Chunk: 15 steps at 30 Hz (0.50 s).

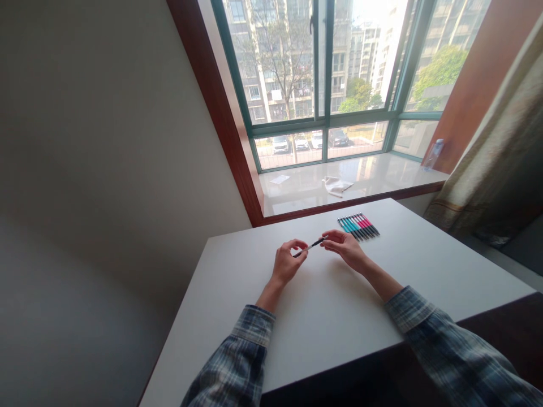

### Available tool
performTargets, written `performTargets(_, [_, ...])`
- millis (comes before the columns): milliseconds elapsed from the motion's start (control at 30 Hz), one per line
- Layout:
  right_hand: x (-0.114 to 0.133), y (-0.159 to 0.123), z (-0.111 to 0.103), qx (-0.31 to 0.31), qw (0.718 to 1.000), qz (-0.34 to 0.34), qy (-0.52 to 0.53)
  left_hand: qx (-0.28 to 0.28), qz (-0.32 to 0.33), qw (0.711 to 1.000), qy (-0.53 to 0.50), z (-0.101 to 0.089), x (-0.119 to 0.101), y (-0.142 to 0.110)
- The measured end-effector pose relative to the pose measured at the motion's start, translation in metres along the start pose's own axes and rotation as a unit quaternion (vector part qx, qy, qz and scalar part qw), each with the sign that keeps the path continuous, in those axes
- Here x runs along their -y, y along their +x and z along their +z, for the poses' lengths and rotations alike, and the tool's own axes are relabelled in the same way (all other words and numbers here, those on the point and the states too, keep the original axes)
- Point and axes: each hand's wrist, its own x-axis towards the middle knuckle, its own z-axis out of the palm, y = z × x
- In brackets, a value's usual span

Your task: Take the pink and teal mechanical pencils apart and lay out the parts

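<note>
Above the white table (237,282), a slim pen (313,245) with black and pale sections is held slantwise between my hands. My left hand (288,260) pinches its lower left end between thumb and fingers. The upper right end is in the closed fingertips of my right hand (343,247). Whether the pen is in one piece or in parts cannot be made out. Just beyond my right hand lies a neat row of several pens (358,226), with teal, white and pink barrels and black grips.
Behind the table is a windowsill (297,195) with a crumpled cloth (337,185), a flat white paper (280,179) and a clear bottle (433,154). A curtain (479,135) hangs at the right. A grey wall (106,169) rises on the left.
</note>
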Motion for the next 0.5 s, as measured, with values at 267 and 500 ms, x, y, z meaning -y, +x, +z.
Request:
performTargets(267, [0.0031, -0.0025, 0.001, 0.01, 0.999, -0.008, -0.052, 0.002, 0.004, 1.0, -0.021, -0.0003, -0.0021, -0.0016])
performTargets(500, [0.0, -0.001, -0.001, 0.007, 0.965, -0.064, -0.253, 0.008, 0.019, 1.0, -0.023, 0.0002, -0.0001, -0.001])
